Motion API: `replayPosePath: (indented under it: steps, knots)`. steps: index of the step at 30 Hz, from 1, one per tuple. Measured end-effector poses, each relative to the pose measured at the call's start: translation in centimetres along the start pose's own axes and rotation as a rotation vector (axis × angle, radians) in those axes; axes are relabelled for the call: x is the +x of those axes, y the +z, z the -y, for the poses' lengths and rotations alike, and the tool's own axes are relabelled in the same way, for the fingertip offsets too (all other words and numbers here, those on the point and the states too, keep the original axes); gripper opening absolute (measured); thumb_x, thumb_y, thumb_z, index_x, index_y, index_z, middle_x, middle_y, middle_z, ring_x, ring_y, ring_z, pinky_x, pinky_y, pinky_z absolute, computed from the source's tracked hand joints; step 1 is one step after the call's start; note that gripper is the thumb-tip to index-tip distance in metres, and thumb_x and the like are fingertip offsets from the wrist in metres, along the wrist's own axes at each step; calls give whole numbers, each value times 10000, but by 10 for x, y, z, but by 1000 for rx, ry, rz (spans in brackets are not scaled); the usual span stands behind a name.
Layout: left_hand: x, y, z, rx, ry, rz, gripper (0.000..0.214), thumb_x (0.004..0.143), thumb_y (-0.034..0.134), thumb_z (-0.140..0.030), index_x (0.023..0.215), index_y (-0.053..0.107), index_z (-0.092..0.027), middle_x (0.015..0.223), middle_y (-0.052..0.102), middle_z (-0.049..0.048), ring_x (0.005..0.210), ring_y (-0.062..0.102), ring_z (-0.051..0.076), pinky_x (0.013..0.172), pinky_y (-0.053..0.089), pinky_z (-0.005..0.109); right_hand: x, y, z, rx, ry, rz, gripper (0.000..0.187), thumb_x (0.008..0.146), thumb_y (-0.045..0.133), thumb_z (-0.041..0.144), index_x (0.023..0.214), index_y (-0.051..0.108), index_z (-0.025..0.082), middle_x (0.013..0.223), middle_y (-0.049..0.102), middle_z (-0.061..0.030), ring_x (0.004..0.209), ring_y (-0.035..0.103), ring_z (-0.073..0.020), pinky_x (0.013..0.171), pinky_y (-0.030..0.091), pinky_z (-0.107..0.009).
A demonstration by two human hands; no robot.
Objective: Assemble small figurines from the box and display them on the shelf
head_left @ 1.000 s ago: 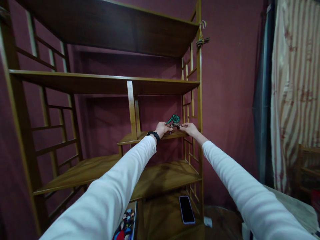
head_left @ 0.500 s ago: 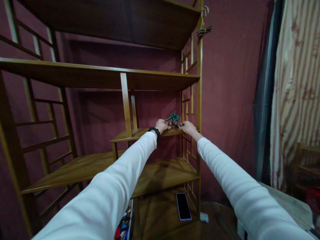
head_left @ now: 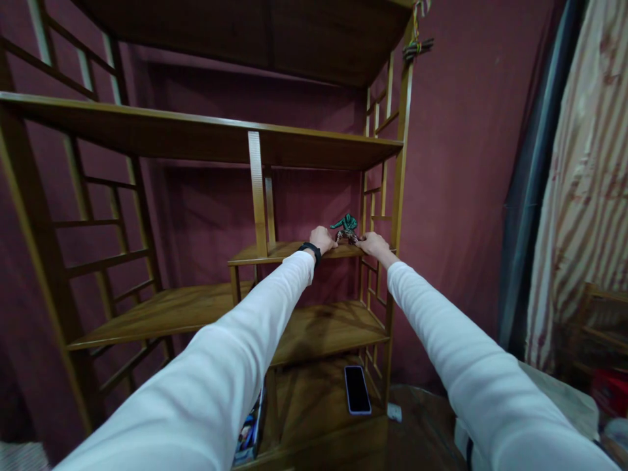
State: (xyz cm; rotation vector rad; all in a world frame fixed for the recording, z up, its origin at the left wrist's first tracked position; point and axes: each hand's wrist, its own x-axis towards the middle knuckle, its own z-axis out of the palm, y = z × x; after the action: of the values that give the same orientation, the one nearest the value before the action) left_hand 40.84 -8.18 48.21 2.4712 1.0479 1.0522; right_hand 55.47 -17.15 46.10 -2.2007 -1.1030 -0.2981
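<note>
A small action figure (head_left: 348,222), green above and brownish below, stands with its legs apart on the short raised shelf (head_left: 275,252) of a wooden rack. My left hand (head_left: 322,239), with a black band at the wrist, is closed at the foot on the figure's left side. On the other side, my right hand (head_left: 373,243) pinches near its other foot. Both sets of fingertips look to be touching the feet, though the contact is small in view.
A phone (head_left: 358,390) lies on the bottom board. Beside it, partly behind my left sleeve, sits a box (head_left: 258,425) of mixed small items. A bundle of twigs (head_left: 418,49) hangs from the right post. A striped curtain (head_left: 579,196) is at the far right.
The camera view has tilted and shifted a little, so the rack sits slightly differently in the picture. Both hands stay at the figure's feet, with more of its legs showing now.
</note>
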Motion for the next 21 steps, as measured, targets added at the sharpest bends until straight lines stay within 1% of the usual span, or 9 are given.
replayPosePath:
  steps: [4,7,9,11,12,14,17,19,21]
  knots:
    - [-13,-7,2,-14,84,-67,206,604,737,-224,753,664,-102,832,656,135,871,611,243,768,448,302,-2,2,-9,117,-104,-53,332,748,571,350,1023,634,174,1071,654,-108,1026,589,-234,849,431,-308]
    - [-46,-20,7,0,280,-224,208,739,604,-188,930,656,-123,992,630,127,977,576,220,875,422,312,-18,3,-16,313,-199,-199,352,763,543,285,1088,602,163,1104,636,-96,1024,579,-203,893,419,-306]
    - [-89,-31,18,-31,453,-284,246,803,517,-176,1021,631,-162,1111,590,98,1076,524,197,954,381,313,-44,5,-22,454,-273,-350,343,782,500,259,1099,593,164,1121,619,-99,1039,563,-194,924,408,-326]
    - [-147,-36,40,-65,583,-220,279,850,443,-186,1070,614,-203,1222,540,70,1155,472,179,993,356,305,-83,13,-29,592,-334,-461,335,799,462,262,1097,588,175,1127,608,-100,1058,546,-198,935,405,-350]
    - [-180,-35,55,-72,604,-146,293,863,418,-193,1080,613,-224,1234,538,56,1161,469,172,999,353,302,-106,22,-33,654,-346,-457,325,803,455,276,1084,590,185,1126,607,-93,1056,546,-200,934,408,-356]
    - [-248,-23,96,-85,535,33,308,874,400,-211,1089,615,-259,1204,569,38,1119,506,163,978,375,287,-157,52,-43,778,-290,-343,297,805,459,317,1039,604,204,1072,629,-79,981,580,-200,891,440,-357]
    - [-340,9,170,-104,216,221,306,871,393,-218,1010,658,-280,1084,638,23,996,584,157,895,431,262,-238,122,-51,931,-128,42,268,769,519,384,941,635,216,928,670,-72,837,618,-210,784,493,-356]
    - [-387,29,220,-77,-4,333,296,852,412,-206,920,691,-275,976,676,19,917,616,165,833,454,257,-289,175,-48,996,-49,237,258,728,566,418,873,655,224,925,672,-73,832,619,-225,755,507,-358]
    - [-418,40,264,-19,-199,388,268,826,450,-202,889,702,-265,918,698,22,879,633,185,796,458,267,-334,226,-35,1037,9,430,254,712,585,431,841,667,228,899,674,-72,807,621,-233,721,518,-361]
